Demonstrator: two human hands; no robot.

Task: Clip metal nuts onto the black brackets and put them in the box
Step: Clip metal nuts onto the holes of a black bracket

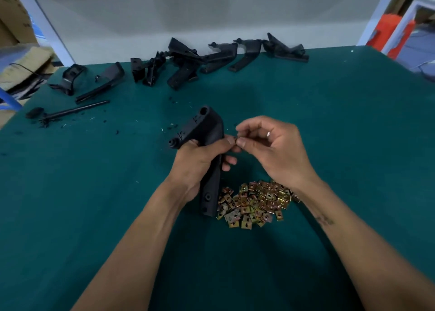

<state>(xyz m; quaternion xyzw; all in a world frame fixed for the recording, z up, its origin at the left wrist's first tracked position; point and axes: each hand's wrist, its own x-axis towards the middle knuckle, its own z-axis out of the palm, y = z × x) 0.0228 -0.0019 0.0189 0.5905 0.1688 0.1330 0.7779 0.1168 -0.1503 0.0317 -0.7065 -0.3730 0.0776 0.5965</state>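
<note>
My left hand (200, 160) grips a black bracket (207, 127) around its middle and holds it upright over the green table. The bracket's lower end (209, 200) reaches down beside a pile of brass-coloured metal nuts (256, 202). My right hand (270, 148) pinches one small metal nut (236, 141) between thumb and forefinger, right at the bracket's right edge, touching my left thumb. The nut is mostly hidden by the fingertips.
Several more black brackets (188, 59) lie in a row along the far edge of the green table (353, 122). A thin black rod (73, 110) and small black chips lie at the left. Cardboard boxes (21, 61) stand beyond the left edge.
</note>
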